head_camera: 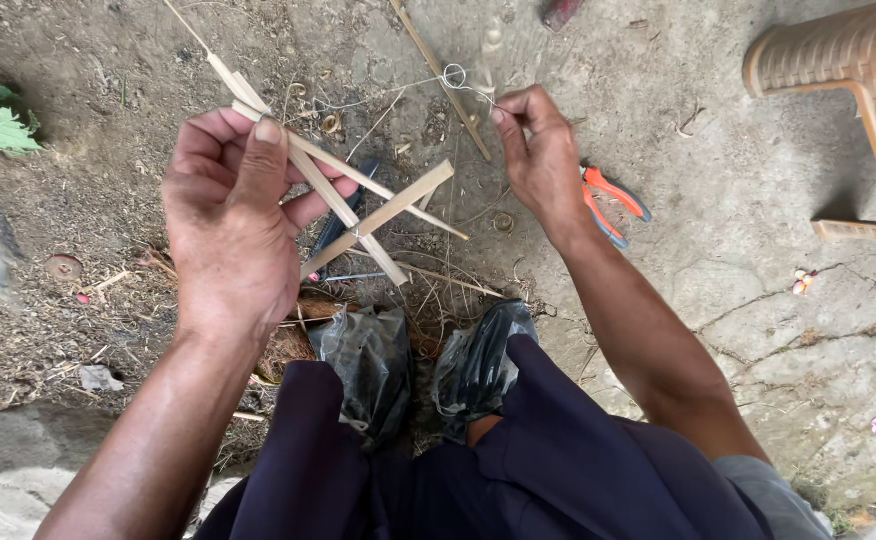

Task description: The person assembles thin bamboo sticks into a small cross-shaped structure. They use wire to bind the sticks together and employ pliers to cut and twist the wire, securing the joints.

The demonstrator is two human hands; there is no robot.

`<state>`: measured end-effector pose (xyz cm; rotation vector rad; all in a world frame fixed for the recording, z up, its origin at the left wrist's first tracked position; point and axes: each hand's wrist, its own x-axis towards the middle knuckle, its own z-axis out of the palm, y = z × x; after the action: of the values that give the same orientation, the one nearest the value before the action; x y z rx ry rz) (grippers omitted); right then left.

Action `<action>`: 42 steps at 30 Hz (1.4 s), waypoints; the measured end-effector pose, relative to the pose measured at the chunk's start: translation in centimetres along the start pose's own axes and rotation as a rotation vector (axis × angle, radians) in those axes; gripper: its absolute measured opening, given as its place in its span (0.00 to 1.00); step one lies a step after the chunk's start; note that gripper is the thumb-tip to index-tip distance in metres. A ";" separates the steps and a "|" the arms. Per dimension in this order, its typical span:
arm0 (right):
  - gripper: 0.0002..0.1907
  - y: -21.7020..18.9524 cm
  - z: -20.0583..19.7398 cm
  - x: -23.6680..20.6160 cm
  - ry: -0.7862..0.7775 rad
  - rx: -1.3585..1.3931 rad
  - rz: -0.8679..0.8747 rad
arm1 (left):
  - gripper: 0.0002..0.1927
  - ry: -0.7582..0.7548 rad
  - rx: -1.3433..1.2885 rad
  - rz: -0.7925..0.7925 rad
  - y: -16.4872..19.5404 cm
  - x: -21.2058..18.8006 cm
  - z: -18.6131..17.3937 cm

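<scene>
Head view, left hand (226, 215): I see it clamped on crossed bamboo strips (358, 205), held above the dirt ground (108, 250).
Head view, right hand (538, 150): fingers pinched on thin wire (455, 77).
Pliers (610, 203): orange-handled, on ground just beside right wrist.
Stool (858, 70): upper right.

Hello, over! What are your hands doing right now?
Left hand gripping crossed bamboo strips. Right hand pinching thin wire, pulled taut. Orange pliers on ground beside right wrist.
</scene>
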<state>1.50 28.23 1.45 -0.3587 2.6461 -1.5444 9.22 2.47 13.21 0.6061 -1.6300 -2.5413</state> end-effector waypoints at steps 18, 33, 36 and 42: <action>0.14 -2.3 -10.2 -0.9 -0.378 0.008 0.220 | 0.04 -0.115 -0.120 0.028 -0.9 -1.7 1.1; 0.20 -11.5 -10.8 -5.7 -0.331 0.517 -0.112 | 0.05 -0.123 -0.195 0.080 1.0 -3.6 3.4; 0.25 -13.2 -9.2 -6.4 -0.259 0.428 -0.183 | 0.05 -0.131 -0.201 0.098 1.1 -4.3 3.9; 0.17 -15.1 -8.8 -7.5 -0.273 0.472 -0.192 | 0.07 -0.129 -0.234 0.054 1.6 -5.6 3.7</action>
<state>9.88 30.29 18.35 -0.7389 2.0155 -1.9436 12.82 6.43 17.63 0.3790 -1.3320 -2.7259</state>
